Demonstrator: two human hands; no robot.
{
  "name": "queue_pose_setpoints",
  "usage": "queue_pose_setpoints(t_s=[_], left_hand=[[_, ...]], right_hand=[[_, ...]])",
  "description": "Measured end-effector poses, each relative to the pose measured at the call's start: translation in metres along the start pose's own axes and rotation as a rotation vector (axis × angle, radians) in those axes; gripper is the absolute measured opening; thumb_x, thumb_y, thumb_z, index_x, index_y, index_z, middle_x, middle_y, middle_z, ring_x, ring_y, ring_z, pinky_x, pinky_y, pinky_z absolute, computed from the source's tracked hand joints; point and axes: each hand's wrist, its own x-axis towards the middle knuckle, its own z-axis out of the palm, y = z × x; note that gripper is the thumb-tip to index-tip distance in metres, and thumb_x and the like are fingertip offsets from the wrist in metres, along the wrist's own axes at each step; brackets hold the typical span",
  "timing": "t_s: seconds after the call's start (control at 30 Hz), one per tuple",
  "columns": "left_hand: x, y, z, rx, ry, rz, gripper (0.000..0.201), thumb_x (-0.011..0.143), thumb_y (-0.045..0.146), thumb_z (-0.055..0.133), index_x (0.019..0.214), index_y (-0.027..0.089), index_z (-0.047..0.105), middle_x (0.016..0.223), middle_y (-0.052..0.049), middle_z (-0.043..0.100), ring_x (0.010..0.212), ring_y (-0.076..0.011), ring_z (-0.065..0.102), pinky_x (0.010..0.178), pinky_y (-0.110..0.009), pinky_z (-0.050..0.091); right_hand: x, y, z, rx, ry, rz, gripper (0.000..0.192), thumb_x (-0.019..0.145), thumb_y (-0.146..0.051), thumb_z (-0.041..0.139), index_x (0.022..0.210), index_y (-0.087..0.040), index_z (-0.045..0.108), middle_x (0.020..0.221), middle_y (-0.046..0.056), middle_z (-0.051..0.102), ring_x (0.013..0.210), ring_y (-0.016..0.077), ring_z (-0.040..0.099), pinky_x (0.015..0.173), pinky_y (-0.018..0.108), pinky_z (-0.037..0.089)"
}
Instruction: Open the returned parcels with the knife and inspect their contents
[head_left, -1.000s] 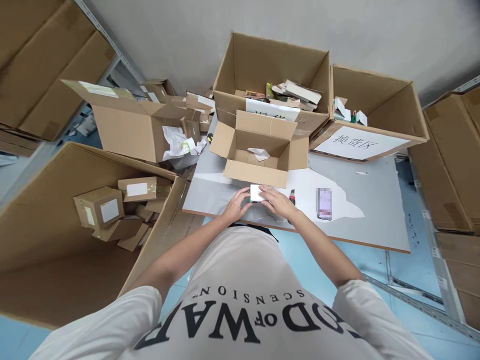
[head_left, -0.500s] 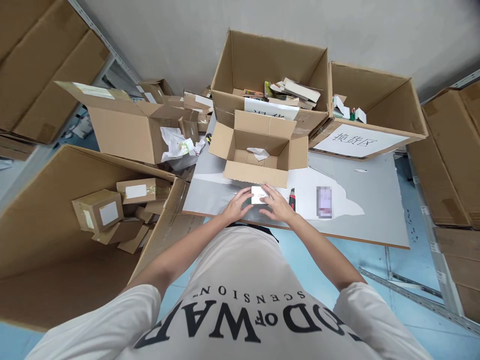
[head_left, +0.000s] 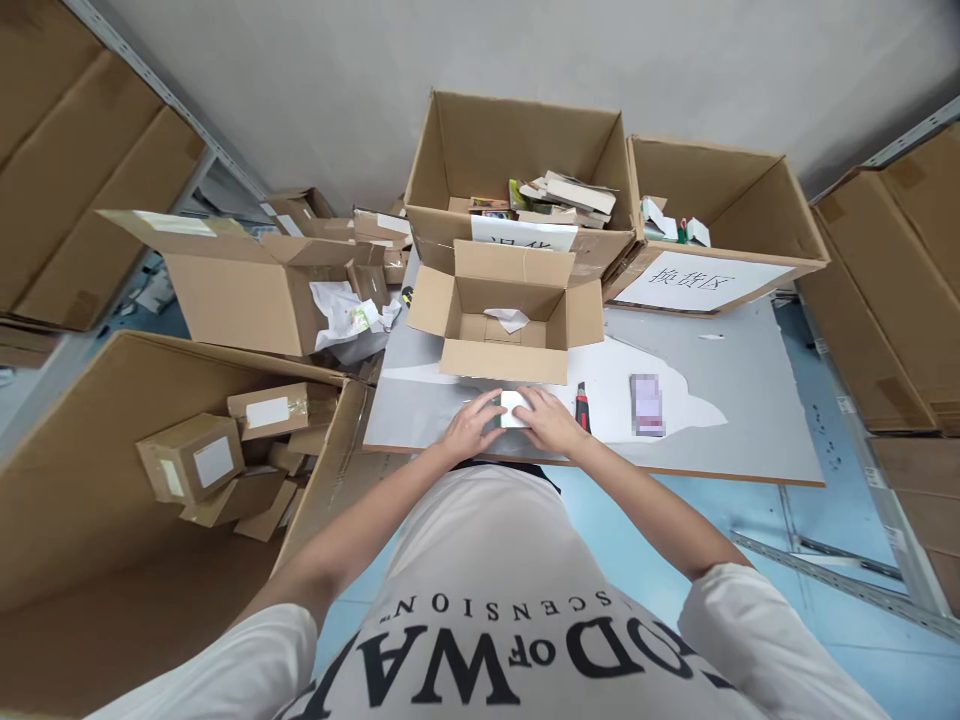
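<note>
Head view: both hands close on a small white box [head_left: 513, 408] that lies on the grey surface [head_left: 750, 420] at its near edge. The left hand [head_left: 471, 428] grips its left end and the right hand [head_left: 550, 421] covers its right end. The box looks light, stiff and smooth, probably thin card, best held by its short ends. An open carton [head_left: 504, 320] stands just behind, a red-handled utility knife [head_left: 580, 408] just beside the right hand, and a phone [head_left: 646, 403] further right. Large cartons and shelving crowd the room.
</note>
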Motion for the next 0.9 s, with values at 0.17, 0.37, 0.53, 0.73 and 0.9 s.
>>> queue_pose_setpoints(t_s=[0.17,0.37,0.53,0.73,0.9], left_hand=[[0.008,0.0,-0.016,-0.003,0.046,0.079,0.04,0.08,0.039,0.066,0.114,0.019,0.059,0.133,-0.016,0.053,0.122,-0.0279,0.053,0.099,-0.046,0.048],[0.024,-0.007,-0.03,0.016,0.124,0.079,0.033,0.085,0.038,0.057,0.111,0.018,0.06,0.131,-0.016,0.053,0.121,-0.027,0.053,0.099,-0.046,0.047],[0.033,-0.012,-0.032,0.019,0.177,0.039,0.034,0.086,0.04,0.052,0.11,0.018,0.061,0.129,-0.016,0.054,0.119,-0.0265,0.053,0.1,-0.045,0.046],[0.043,-0.01,-0.031,0.056,0.16,0.021,0.036,0.085,0.044,0.053,0.11,0.019,0.061,0.13,-0.015,0.054,0.121,-0.0278,0.052,0.1,-0.046,0.045],[0.05,-0.01,-0.025,0.099,0.146,0.023,0.034,0.085,0.043,0.054,0.109,0.02,0.061,0.13,-0.015,0.054,0.121,-0.0279,0.052,0.1,-0.045,0.045]], right_hand=[[-0.003,0.001,-0.009,0.103,0.037,0.026,0.027,0.081,-0.016,0.059,0.107,-0.02,0.058,0.133,0.017,0.044,0.118,0.0304,0.043,0.092,0.047,0.045],[-0.017,0.009,-0.052,0.21,0.131,0.078,0.019,0.081,-0.028,0.063,0.099,-0.02,0.061,0.124,0.016,0.049,0.112,0.0307,0.047,0.092,0.047,0.045],[-0.044,0.023,-0.109,0.266,0.185,0.128,0.018,0.079,-0.029,0.065,0.096,-0.024,0.061,0.123,0.013,0.053,0.111,0.0315,0.052,0.088,0.047,0.049],[-0.092,0.06,-0.202,0.317,0.378,0.237,0.026,0.074,-0.038,0.072,0.094,-0.026,0.059,0.122,0.011,0.057,0.098,0.0249,0.061,0.058,0.032,0.051],[-0.123,0.122,-0.287,0.222,0.705,0.386,0.041,0.064,-0.04,0.081,0.093,-0.021,0.059,0.117,0.013,0.062,0.088,0.0193,0.062,0.049,0.024,0.039]])
